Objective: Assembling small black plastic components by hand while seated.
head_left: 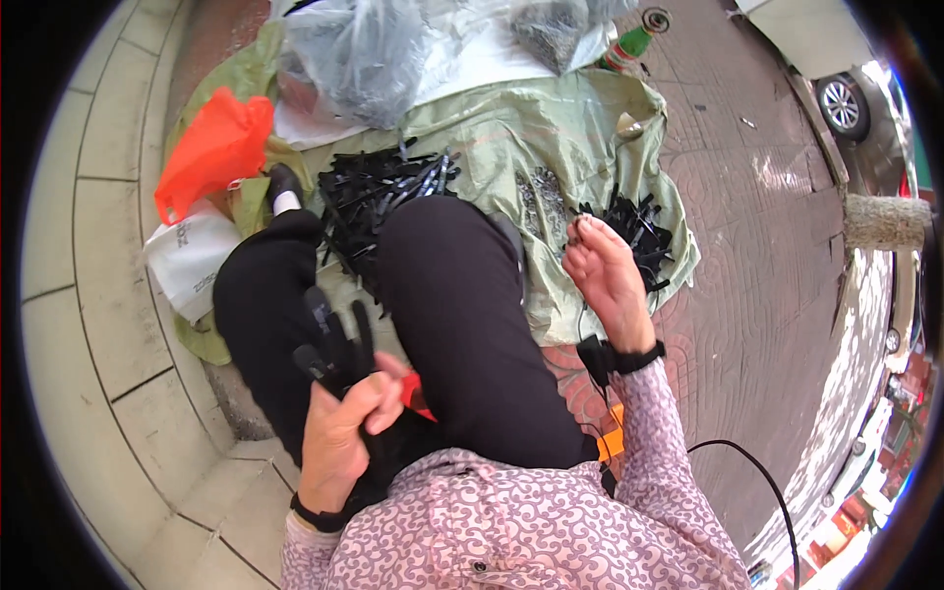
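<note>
Wearing a patterned shirt (492,521) nearest the camera, with dark trousers (447,334) just beyond; clasping several black strips (320,310) in the left hand (344,423), fingers curled and pressed round the lower ends, free ends fanning out over the lap; holding the right hand (605,265) in front of the left edge of the right-hand pile (654,241) of black pieces, fingers drawn together at the tips, perhaps on something small and dark, though cannot tell for certain; judging by sheen and slimness, likely light, fairly stiff and a bit slippery, perhaps liable to snap if bent hard; best taken near the middle; hidden by the knee, part of the left-hand pile (374,192) on the green sheet (531,118); blurred, the left fingers; cut off at the top, a grey plastic bag (354,59); too small to make out, each strip's exact shape.
</note>
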`<state>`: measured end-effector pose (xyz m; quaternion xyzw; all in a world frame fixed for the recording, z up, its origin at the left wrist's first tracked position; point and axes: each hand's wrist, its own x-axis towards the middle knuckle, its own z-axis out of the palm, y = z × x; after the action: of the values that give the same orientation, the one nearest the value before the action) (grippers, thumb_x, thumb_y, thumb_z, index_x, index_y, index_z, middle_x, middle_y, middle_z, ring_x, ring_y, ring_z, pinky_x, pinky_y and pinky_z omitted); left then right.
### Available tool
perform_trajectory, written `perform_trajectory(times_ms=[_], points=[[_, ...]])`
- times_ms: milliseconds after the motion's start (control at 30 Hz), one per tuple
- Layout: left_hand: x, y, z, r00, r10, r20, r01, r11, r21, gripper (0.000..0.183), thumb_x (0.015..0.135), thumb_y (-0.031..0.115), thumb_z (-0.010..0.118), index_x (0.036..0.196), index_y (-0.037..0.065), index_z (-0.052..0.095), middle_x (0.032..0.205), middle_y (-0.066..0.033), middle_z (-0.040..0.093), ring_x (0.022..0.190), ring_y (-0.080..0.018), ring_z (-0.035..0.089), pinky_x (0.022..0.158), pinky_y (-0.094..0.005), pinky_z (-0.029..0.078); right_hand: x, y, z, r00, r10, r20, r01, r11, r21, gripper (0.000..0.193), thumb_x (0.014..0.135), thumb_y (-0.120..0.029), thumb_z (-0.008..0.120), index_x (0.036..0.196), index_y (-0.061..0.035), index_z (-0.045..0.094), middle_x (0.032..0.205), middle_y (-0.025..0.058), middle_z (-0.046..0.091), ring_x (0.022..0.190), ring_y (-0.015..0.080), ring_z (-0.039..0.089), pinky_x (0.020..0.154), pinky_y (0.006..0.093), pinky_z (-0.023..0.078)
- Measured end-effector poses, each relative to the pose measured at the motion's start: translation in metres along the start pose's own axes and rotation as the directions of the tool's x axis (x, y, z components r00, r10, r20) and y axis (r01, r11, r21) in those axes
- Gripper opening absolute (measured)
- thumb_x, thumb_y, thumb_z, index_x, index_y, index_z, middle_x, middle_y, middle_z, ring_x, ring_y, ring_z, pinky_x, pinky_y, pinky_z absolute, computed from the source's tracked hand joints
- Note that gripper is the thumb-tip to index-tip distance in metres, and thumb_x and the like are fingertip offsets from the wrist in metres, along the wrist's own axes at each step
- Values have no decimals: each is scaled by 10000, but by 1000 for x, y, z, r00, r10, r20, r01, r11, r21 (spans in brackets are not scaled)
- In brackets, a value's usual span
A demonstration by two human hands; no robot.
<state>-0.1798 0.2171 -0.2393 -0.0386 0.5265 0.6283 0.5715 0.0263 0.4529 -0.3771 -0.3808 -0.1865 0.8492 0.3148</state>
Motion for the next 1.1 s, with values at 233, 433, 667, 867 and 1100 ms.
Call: perform_trajectory(times_ms=[233, 433, 667, 867, 1100], points=[[-25, 12, 23, 977, 182, 107, -208, 918, 339, 179, 870, 105, 718, 1007, -3, 681, 717, 10, 617, 548, -42, 526, 495, -201, 416, -122, 0, 132, 953, 172, 249, -58, 910, -410, 25, 883, -12, 688, 901, 2, 678, 731, 15, 625, 511, 45, 486, 433, 198, 331], [-39, -5, 1, 918, 379, 119, -397, 872, 285, 169, 876, 115, 735, 981, -3, 674, 739, -12, 642, 550, -58, 560, 479, -202, 458, -141, 30, 164, 927, 233, 293, 20, 750, -661, 68, 877, -39, 716, 870, 17, 678, 674, 0, 626, 513, 22, 507, 427, 178, 351], [-45, -9, -23, 923, 378, 70, -382, 879, 285, 171, 899, 166, 712, 926, 0, 677, 676, -14, 628, 541, -66, 564, 477, -211, 443, -146, 46, 175, 899, 295, 323, 37, 684, -729, 74, 880, -38, 711, 895, 23, 672, 702, 11, 634, 539, 32, 516, 457, 180, 379], [-49, -6, -33, 962, 207, 179, -225, 970, 88, 187, 923, 190, 675, 965, 13, 632, 794, -37, 631, 620, -79, 559, 548, -205, 414, -137, 46, 160, 842, 304, 446, -144, 923, -357, 90, 941, -55, 623, 1000, 5, 656, 780, 35, 638, 634, 78, 567, 539, 207, 433], [-53, -6, -31, 922, 39, 384, -77, 994, 83, 213, 918, 210, 669, 983, 18, 604, 865, -75, 634, 669, -106, 616, 578, -220, 471, -136, 54, 166, 843, 336, 419, -162, 903, -398, 77, 933, -61, 647, 991, -12, 655, 794, 37, 638, 688, 100, 589, 557, 212, 422]])
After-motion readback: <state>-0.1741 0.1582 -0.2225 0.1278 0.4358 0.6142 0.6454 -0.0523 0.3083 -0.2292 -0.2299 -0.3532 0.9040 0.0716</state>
